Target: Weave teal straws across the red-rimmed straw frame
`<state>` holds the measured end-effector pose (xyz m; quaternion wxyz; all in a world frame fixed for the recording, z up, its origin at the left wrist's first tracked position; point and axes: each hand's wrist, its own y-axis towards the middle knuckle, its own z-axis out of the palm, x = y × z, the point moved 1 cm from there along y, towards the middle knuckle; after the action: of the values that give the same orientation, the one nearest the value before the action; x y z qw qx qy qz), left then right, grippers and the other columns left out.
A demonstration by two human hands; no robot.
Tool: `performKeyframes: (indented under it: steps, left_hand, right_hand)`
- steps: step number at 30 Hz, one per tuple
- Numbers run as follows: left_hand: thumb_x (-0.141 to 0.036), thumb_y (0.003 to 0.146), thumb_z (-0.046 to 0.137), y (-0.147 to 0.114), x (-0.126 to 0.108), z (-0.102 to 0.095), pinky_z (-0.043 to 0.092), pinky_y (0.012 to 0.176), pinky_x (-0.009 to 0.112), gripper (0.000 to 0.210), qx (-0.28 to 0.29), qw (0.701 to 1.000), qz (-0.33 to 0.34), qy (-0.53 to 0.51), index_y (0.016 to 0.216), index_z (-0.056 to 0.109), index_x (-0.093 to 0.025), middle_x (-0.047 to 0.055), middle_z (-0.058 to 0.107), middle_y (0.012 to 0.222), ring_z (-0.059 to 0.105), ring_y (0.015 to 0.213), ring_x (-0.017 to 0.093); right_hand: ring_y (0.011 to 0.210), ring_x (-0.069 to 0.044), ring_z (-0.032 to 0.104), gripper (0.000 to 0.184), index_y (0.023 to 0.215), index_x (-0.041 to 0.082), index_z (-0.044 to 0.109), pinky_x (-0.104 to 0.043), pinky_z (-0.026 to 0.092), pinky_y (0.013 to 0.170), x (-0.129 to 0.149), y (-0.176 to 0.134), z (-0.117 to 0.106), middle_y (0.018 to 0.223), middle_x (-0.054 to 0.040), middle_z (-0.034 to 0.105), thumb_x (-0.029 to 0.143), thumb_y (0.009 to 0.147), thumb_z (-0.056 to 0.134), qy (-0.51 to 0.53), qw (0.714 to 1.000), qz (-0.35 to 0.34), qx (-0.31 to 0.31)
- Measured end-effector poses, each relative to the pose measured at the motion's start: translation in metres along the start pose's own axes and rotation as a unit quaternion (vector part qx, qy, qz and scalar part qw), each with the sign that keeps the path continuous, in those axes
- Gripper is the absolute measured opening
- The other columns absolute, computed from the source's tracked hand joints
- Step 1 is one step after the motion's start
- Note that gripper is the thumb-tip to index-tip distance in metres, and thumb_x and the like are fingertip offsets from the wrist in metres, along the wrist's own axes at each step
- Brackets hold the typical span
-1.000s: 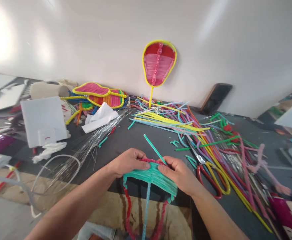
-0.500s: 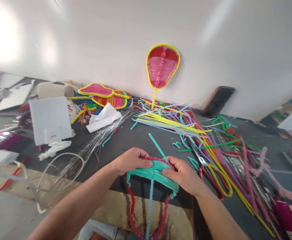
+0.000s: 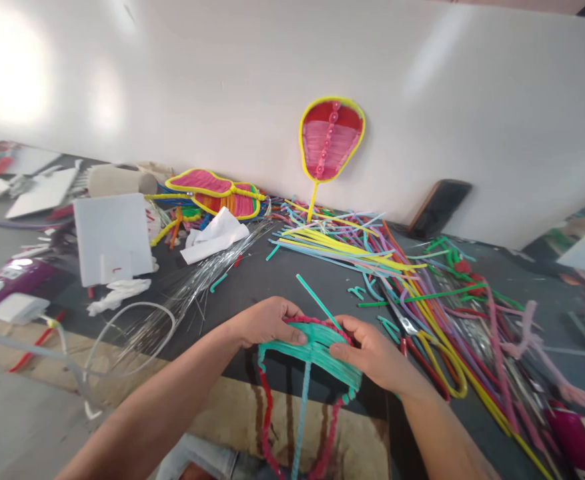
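Note:
Between my two hands is a pipe-cleaner fan frame (image 3: pixel 299 400), with a red-pink outline and a light blue twisted centre rib. Rows of teal pipe cleaner (image 3: pixel 332 360) cross its far part. My left hand (image 3: pixel 272 325) pinches the left side of this band, thumb on top. At the right side my right hand (image 3: pixel 365 350) grips the band's edge, with the fingers closed. A loose teal pipe-cleaner end (image 3: pixel 317 300) sticks up and to the left from beside my right fingers. The fingertips under the frame are hidden.
Scissors (image 3: pixel 427 347) with yellow and red pipe cleaners lie right of my hands. A yellow-rimmed fan (image 3: pixel 332 140) leans on the white wall behind. Wire strands (image 3: pixel 192 287), a white cable (image 3: pixel 122 307) and a white card (image 3: pixel 112 240) are leftward. A phone (image 3: pixel 439 207) leans at back right.
The camera view has shifted slightly, so the scene sits a little further right and lower. Both hands keep their hold on the frame, with hardly any movement.

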<state>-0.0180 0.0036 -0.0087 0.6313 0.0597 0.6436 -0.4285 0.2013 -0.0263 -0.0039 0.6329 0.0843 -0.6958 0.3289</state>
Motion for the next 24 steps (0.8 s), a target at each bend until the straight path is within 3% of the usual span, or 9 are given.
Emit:
performKeyframes:
  steps: [3,9,16,22,24]
  left_hand:
    - [-0.032,0.058,0.078,0.001,0.0,0.0,0.042,0.059,0.02,0.034,-0.017,1.0,0.007,-0.001,0.084,0.067,-0.014,-0.003,0.064,0.069,0.054,0.061,0.01]
    - [-0.029,0.059,0.079,0.001,-0.001,0.002,0.046,0.073,0.024,0.05,-0.004,0.999,0.039,-0.02,0.105,0.064,-0.016,0.002,0.068,0.09,0.06,0.079,0.015]
    - [-0.032,0.055,0.082,-0.009,-0.011,0.003,0.049,0.073,0.028,0.056,0.004,0.989,0.043,-0.14,0.104,0.064,-0.012,0.008,0.068,0.093,0.063,0.078,0.017]
    - [-0.031,0.064,0.075,-0.003,-0.007,-0.002,0.047,0.068,0.023,0.043,-0.09,0.992,0.086,-0.005,0.102,0.063,-0.014,0.003,0.068,0.086,0.061,0.075,0.015]
    - [-0.031,0.068,0.071,0.002,-0.002,-0.003,0.048,0.069,0.025,0.039,-0.134,0.983,0.102,0.066,0.102,0.063,-0.014,0.004,0.068,0.088,0.062,0.078,0.017]
  right_hand:
    - [0.077,-0.016,0.059,0.036,0.109,0.02,0.058,-0.026,0.047,0.068,-0.002,0.001,-0.002,0.091,-0.0023,0.065,0.044,0.082,0.059,-0.04,0.998,-0.027,-0.036]
    - [0.064,-0.015,0.056,0.04,0.101,0.018,0.063,-0.025,0.045,0.059,-0.01,0.004,-0.017,0.068,-0.0012,0.058,0.05,0.088,0.045,-0.131,0.955,-0.088,-0.253]
    - [0.055,-0.013,0.048,0.035,0.101,0.016,0.062,-0.024,0.04,0.053,-0.007,0.004,-0.024,0.06,0.0022,0.05,0.044,0.087,0.046,-0.163,0.918,-0.126,-0.34]
    - [0.043,-0.009,0.034,0.036,0.099,0.017,0.063,-0.022,0.029,0.041,-0.004,-0.004,-0.031,0.053,0.006,0.039,0.047,0.086,0.047,-0.186,0.885,-0.125,-0.407]
    - [0.042,-0.01,0.036,0.036,0.096,0.017,0.064,-0.022,0.03,0.041,-0.002,-0.006,-0.032,0.051,0.0058,0.04,0.047,0.087,0.046,-0.208,0.875,-0.137,-0.415]
